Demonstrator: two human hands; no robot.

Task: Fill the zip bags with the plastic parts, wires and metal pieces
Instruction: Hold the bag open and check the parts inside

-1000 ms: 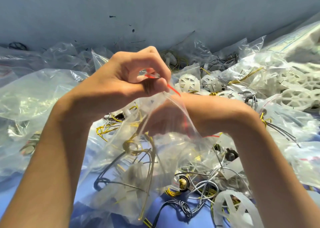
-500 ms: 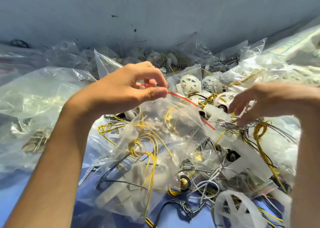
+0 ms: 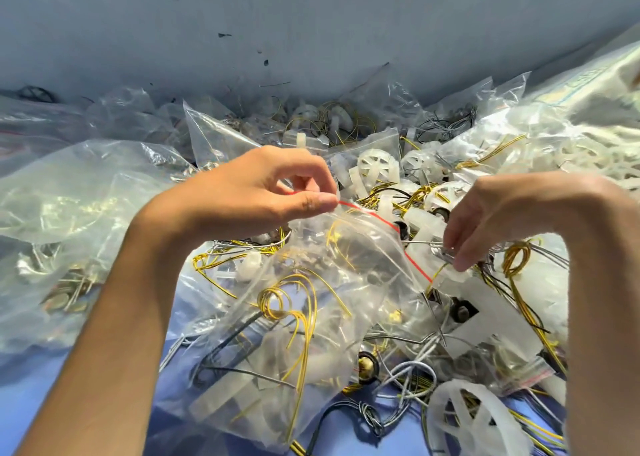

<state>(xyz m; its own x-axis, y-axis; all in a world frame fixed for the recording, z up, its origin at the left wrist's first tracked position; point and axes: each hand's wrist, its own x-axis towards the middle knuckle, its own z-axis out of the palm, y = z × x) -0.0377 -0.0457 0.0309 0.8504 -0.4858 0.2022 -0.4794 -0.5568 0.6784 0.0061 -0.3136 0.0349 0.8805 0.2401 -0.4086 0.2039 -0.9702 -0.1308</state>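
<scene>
My left hand point(image 3: 263, 196) pinches the red-striped rim of a clear zip bag point(image 3: 332, 282) between thumb and fingers and holds it up over the pile. Yellow wire loops, dark wires and white plastic bits lie inside the bag. To the right, my right hand point(image 3: 495, 223) pinches thin grey and yellow wires point(image 3: 440, 254) at the bag's open mouth. Loose white plastic wheels point(image 3: 377, 168), wires and small round metal pieces point(image 3: 367, 365) lie heaped under and around both hands.
Filled and empty clear bags point(image 3: 62, 220) are piled at the left and along the back. A blue cloth point(image 3: 31, 379) covers the surface. A large white plastic wheel point(image 3: 474, 421) lies at the bottom right. A grey wall point(image 3: 311, 22) rises behind the heap.
My right hand came out of the bag, moved right to the loose pile and now pinches wires at the bag's mouth. The left hand kept its hold on the rim.
</scene>
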